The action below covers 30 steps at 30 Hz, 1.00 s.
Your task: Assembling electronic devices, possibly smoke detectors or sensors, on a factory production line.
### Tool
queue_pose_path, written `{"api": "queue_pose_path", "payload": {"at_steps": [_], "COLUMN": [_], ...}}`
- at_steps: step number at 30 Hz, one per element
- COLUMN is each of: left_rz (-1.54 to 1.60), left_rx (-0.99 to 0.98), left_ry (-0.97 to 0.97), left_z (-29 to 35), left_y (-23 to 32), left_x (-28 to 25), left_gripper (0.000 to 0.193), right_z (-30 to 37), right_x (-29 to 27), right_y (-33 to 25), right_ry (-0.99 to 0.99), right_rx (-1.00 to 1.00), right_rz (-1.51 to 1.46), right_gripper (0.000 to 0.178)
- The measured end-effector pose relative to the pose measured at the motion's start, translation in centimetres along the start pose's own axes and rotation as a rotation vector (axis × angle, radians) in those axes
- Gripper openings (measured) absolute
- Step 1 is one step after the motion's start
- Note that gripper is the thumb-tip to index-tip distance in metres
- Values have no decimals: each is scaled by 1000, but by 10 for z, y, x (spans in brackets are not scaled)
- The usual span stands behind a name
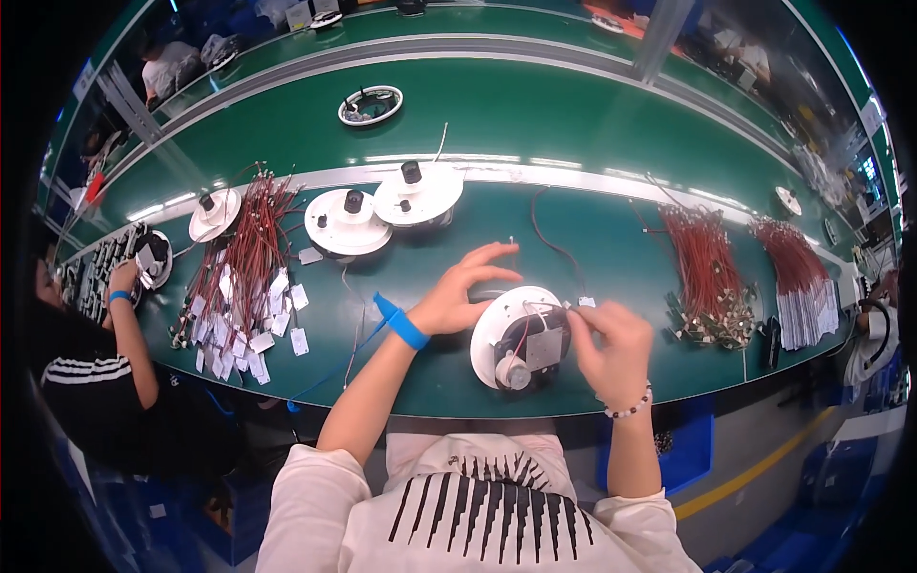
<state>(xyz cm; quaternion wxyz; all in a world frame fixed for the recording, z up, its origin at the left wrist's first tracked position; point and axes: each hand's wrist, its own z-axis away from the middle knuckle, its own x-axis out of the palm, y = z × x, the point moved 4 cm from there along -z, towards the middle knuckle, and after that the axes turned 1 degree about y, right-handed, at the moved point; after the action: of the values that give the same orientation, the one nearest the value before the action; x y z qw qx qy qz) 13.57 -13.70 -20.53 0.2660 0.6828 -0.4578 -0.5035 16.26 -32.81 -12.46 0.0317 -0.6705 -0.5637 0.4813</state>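
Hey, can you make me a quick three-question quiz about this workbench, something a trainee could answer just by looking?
1. Multiple choice: what is worn at the wrist of the bare left hand?
A) a beaded bracelet
B) a bright blue band
C) a black watch

2. True or false: the round white disc with black and silver parts on it lies between the left hand and the bare right hand.

3. Count: how many bundles of thin dark red wires lie on the green tabletop to the right of the right hand?

Key: 1. B. 2. True. 3. Two.
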Motion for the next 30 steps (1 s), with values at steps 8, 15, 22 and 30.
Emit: {"api": "queue_pose_path", "payload": {"at_steps": [8, 15, 22, 30], "left_rz": [191, 71, 224, -92], "left_rx": [-50, 46, -212, 17], "left_ry": [-1, 0, -76, 22], "left_z": [3, 5, 5, 11], "left_y": [-9, -12, -13, -10], "left_x": [7, 6, 9, 6], "left_gripper": [33, 28, 21, 16], "right_z": [1, 0, -6, -7], "right_x": [4, 4, -1, 10], "right_y": [2, 1, 5, -2], "right_ry": [-87, -12, 26, -67], "right_rx": [-30, 3, 11, -7], "right_rz": [-8, 43, 34, 93], "right_gripper": [3, 3, 3, 2]}}
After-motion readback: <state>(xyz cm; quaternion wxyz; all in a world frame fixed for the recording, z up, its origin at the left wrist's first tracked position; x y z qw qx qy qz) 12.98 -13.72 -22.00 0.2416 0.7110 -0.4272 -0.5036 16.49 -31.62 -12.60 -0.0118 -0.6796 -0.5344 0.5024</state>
